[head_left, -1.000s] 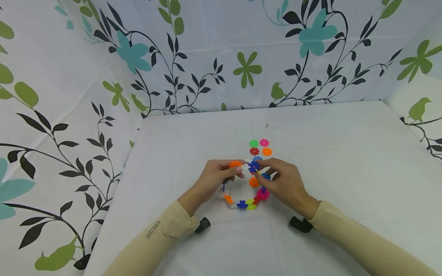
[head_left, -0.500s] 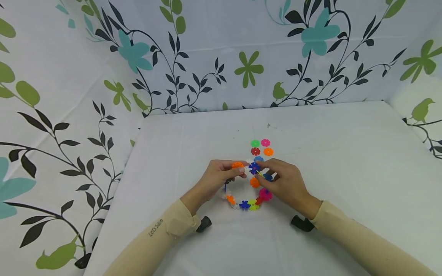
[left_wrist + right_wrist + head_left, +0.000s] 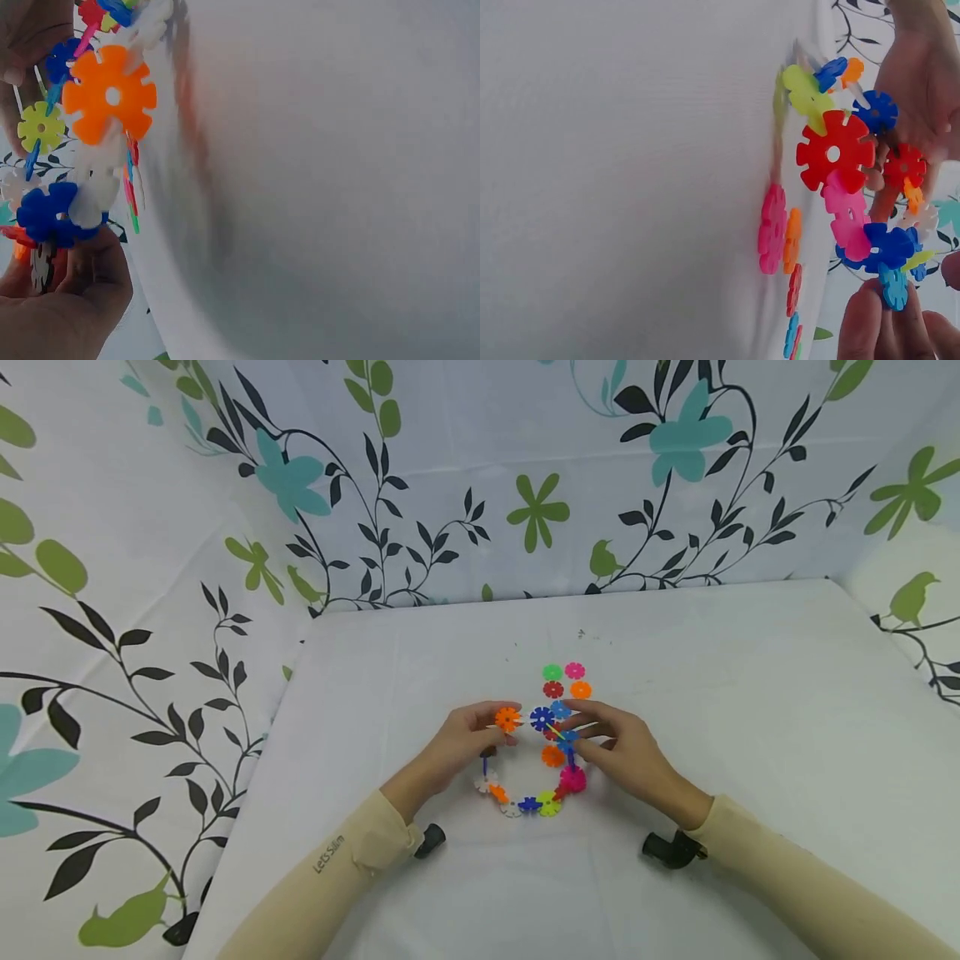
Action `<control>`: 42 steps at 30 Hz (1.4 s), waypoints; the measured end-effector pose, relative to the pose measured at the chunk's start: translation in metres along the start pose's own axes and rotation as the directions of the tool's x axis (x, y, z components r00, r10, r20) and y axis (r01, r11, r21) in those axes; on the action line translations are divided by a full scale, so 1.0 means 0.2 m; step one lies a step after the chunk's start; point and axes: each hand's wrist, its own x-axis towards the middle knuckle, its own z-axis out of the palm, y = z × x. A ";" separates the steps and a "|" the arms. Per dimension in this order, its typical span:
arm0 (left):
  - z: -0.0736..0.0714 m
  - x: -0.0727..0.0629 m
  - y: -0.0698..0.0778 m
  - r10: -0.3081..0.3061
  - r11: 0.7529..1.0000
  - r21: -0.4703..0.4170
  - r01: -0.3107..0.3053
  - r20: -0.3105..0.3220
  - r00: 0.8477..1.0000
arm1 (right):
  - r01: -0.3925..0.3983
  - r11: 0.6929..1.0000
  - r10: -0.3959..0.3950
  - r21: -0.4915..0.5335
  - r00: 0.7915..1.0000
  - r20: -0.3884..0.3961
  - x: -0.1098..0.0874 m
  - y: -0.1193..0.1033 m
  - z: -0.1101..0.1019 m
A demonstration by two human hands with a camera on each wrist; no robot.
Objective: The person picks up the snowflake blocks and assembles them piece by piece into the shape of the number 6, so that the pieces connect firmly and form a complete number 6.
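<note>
Flower-shaped plastic snap discs are joined edge to edge in a ring-like chain, held upright on the table. My left hand point(image 3: 456, 745) grips its upper left part, beside an orange disc point(image 3: 507, 719); in the left wrist view, fingers point(image 3: 101, 266) curl near a blue disc point(image 3: 49, 214). At the upper right of the ring are a dark blue disc point(image 3: 542, 719) and a thin yellow one. My right hand point(image 3: 633, 758) has its fingers spread next to them. In the right wrist view, its fingers lie behind a light blue disc point(image 3: 894, 289), thumb apart. Contact there is unclear.
Loose discs lie flat behind the ring: green point(image 3: 552, 672), pink point(image 3: 575, 670), red point(image 3: 553, 690), orange point(image 3: 581, 690) and light blue point(image 3: 560, 708). Another orange disc point(image 3: 552, 756) shows through the ring. A patterned cloth point(image 3: 450, 485) hangs behind the white table point(image 3: 750, 710).
My right fingers have let go of the dark blue disc and spread, moving slightly right. My left hand has shifted a little left, and the orange disc has turned to face the head camera.
</note>
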 end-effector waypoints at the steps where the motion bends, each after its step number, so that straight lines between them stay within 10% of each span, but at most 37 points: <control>1: 0.00 0.00 -0.01 0.001 0.999 0.048 -0.001 0.005 1.000 | -0.005 1.000 0.005 -0.001 1.000 0.006 0.00 0.00 0.00; 8: -0.05 -0.01 -0.05 0.004 0.965 0.262 -0.011 0.026 1.000 | -0.001 1.000 0.002 -0.017 0.996 0.084 -0.01 0.02 -0.01; 32: -0.15 -0.04 -0.08 -0.110 0.966 0.253 0.055 0.210 0.971 | 0.070 0.942 0.028 -0.328 0.958 0.284 -0.03 0.13 -0.05; 42: -0.10 -0.02 -0.11 -0.100 0.965 0.258 0.054 0.168 0.981 | -0.002 0.942 0.101 -0.335 0.956 0.277 0.00 0.13 -0.09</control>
